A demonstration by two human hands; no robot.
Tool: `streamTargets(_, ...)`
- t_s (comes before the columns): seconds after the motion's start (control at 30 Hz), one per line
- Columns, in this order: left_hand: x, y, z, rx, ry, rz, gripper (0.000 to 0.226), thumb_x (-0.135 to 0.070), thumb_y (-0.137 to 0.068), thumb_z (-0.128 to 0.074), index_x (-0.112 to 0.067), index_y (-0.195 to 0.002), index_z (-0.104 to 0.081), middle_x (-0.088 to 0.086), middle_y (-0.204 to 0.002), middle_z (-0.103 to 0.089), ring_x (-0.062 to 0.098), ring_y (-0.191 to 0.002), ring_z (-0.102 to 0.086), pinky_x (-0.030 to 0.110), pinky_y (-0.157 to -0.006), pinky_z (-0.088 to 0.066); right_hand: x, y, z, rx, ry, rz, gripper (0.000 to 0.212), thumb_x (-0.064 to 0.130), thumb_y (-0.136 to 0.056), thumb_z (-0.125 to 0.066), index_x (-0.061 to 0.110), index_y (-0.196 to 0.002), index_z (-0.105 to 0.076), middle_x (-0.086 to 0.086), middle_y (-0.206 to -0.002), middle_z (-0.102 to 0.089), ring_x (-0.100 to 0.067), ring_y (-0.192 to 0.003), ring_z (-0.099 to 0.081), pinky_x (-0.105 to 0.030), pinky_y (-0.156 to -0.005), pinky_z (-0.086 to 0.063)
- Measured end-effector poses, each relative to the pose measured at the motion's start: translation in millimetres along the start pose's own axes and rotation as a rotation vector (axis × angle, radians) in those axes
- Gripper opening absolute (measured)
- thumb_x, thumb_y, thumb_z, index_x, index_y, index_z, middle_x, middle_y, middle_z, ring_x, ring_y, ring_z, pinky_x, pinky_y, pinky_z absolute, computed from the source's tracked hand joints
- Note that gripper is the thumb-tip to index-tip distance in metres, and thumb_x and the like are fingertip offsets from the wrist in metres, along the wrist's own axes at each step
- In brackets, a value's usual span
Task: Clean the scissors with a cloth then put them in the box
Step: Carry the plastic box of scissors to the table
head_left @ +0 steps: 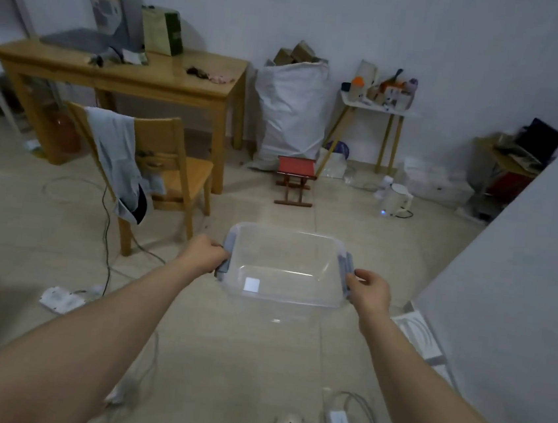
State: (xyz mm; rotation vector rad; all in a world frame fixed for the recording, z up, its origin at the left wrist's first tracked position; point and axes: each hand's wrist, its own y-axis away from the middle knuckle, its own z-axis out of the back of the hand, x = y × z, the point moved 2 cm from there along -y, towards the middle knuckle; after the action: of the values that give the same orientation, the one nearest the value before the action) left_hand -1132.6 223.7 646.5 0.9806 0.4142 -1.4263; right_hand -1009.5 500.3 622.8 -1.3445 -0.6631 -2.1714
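Scissors are nowhere I can make out, nor a cleaning cloth, so I judge this a setup step: my left hand (209,254) and right hand (371,290) each curl round one end of the clear box (289,230), held empty over the floor. Next I'd set it down and find both. Count: one box, two hands, no scissors.

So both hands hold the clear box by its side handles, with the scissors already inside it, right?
Wrong on the scissors: the head view shows none inside the clear box. The left hand and right hand do grip it by its side handles.
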Motion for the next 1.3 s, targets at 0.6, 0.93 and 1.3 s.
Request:
streamTargets(0.6,-185.3,-405.4,3.7,-0.163,0.136,0.111,0.023,-0.007,-0.087,-0.061,-0.011,-0.064,-0.059,0.011,-0.073,-0.060,0.025,-0.079,-0.057,0.035,-0.077,-0.049,163.0,-440.4,-200.7,0.181,0.018,0.086,0.029,0.010,-0.085,-0.060,0.001,-0.112,-0.066,-0.015,-0.099,-0.068,-0.025,-0.084,-0.060,-0.040,-0.084,-0.052)
streamTargets(0.93,-233.6,-663.5,94.2,-0.192,0.208,0.121,0.016,-0.015,-0.090,-0.061,-0.002,-0.097,-0.067,0.014,-0.093,-0.067,0.026,-0.086,-0.064,0.041,-0.088,-0.053,303.3,-630.0,-376.1,0.262,0.017,0.124,0.019,0.009,-0.091,-0.054,-0.002,-0.093,-0.068,-0.015,-0.077,-0.064,-0.025,-0.071,-0.055,-0.039,-0.072,-0.051)
streamTargets(1.3,-267.1,-896.1,224.2,-0.448,0.263,0.173,0.006,-0.005,-0.087,-0.063,-0.003,-0.081,-0.062,0.017,-0.084,-0.061,0.023,-0.067,-0.057,0.034,-0.071,-0.052,441.4,-805.8,-620.6,0.453,0.010,0.223,0.018,0.009,-0.092,-0.056,-0.001,-0.098,-0.070,-0.010,-0.083,-0.064,-0.026,-0.078,-0.059,-0.044,-0.083,-0.053)
